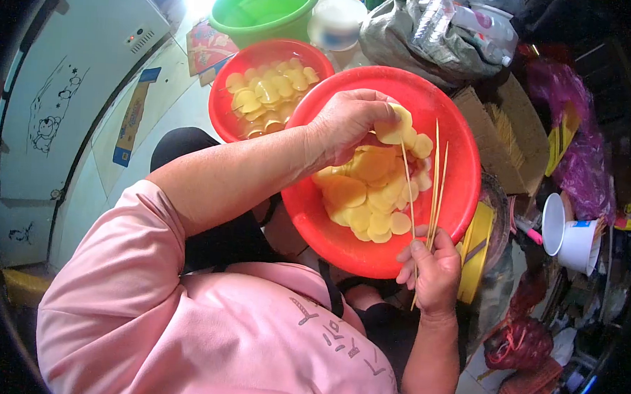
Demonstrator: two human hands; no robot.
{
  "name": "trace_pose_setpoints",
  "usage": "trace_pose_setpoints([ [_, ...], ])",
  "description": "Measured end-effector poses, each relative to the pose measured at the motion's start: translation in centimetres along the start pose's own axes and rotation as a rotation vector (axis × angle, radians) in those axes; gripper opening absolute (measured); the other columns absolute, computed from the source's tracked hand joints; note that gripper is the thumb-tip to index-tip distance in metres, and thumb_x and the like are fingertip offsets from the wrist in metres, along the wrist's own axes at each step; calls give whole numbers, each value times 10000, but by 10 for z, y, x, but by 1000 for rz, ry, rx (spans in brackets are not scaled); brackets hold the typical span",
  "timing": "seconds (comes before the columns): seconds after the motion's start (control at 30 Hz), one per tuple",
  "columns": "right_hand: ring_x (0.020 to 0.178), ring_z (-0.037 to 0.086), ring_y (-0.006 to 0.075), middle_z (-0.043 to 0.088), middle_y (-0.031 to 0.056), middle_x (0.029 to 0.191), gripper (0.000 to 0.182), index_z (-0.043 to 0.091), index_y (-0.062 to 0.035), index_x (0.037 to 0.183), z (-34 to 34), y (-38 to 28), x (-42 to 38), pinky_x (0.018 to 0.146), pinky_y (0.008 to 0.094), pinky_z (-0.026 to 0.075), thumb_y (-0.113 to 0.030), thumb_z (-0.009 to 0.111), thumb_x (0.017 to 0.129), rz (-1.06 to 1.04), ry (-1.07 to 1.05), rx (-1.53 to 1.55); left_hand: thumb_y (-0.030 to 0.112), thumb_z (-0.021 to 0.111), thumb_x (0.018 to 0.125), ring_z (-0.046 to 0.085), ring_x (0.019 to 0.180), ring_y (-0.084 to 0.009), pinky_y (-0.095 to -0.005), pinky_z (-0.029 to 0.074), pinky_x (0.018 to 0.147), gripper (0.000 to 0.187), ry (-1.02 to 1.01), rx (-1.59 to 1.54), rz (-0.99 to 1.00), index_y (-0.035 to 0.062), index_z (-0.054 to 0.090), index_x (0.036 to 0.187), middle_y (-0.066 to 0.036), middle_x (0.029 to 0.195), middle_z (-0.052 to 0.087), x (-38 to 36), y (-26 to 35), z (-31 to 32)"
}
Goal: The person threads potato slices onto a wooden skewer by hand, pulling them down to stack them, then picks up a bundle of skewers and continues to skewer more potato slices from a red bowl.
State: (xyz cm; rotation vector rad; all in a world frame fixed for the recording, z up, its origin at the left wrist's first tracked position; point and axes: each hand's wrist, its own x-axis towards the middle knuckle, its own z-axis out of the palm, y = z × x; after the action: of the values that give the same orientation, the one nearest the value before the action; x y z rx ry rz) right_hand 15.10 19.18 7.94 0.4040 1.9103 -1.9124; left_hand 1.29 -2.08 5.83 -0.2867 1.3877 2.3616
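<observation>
A large red basin point(380, 261) holds a pile of thin, round yellow slices point(362, 192). Over its upper part, my left hand point(351, 124) pinches a yellow slice point(398, 126) between thumb and fingers. My right hand point(434, 267), at the basin's lower right rim, is closed around several thin wooden skewers point(437, 189). One skewer slants up from it, with its upper end at the slice in my left hand. The other skewers point up, apart from the slice.
A smaller red basin point(220, 110) with skewered slices stands upper left, near a green basin point(267, 34). A grey bag with plastic bottles point(432, 21), a cardboard box point(508, 128) and white cups point(577, 243) are to the right.
</observation>
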Motion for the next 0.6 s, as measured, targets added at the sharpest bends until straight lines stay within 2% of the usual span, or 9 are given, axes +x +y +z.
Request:
trace_pose_setpoints([
  [0.2, 426, 505, 74, 606, 61, 671, 148, 534, -39, 1020, -4, 1, 0, 368, 184, 341, -119, 526, 896, 10, 4, -13, 90, 598, 826, 633, 859, -204, -344, 536, 764, 177, 3, 37, 14, 11, 601, 985, -91, 949, 632, -2, 0, 3],
  [0.3, 425, 500, 79, 598, 59, 657, 131, 533, -33, 1009, -3, 2, 0, 377, 192, 355, -87, 526, 889, 29, 35, -5, 109, 599, 836, 624, 866, -183, -326, 523, 770, 180, -41, 177, 41, 8, 625, 982, -80, 943, 642, -3, 0, 2],
  [0.37, 423, 496, 82, 594, 59, 653, 122, 532, -29, 1002, -1, 2, 0, 384, 198, 365, -66, 524, 885, 20, 55, -21, 123, 597, 847, 612, 880, -157, -306, 511, 765, 182, -144, 364, 63, 8, 641, 982, -60, 931, 649, -8, 2, 2],
  [0.5, 418, 484, 89, 586, 61, 653, 102, 529, -18, 979, 2, 2, 2, 401, 214, 389, -26, 517, 879, -22, 73, -64, 145, 587, 868, 600, 885, -138, -290, 502, 757, 209, -146, 384, 15, 13, 639, 1023, -41, 937, 646, -16, 5, 7],
  [0.6, 423, 491, 87, 590, 64, 664, 91, 529, -16, 970, 5, -1, 3, 407, 212, 395, -28, 516, 881, -38, 74, -95, 164, 581, 883, 610, 848, -145, -311, 514, 757, 216, -81, 375, 38, 22, 633, 1037, -48, 937, 643, -14, -1, 7],
])
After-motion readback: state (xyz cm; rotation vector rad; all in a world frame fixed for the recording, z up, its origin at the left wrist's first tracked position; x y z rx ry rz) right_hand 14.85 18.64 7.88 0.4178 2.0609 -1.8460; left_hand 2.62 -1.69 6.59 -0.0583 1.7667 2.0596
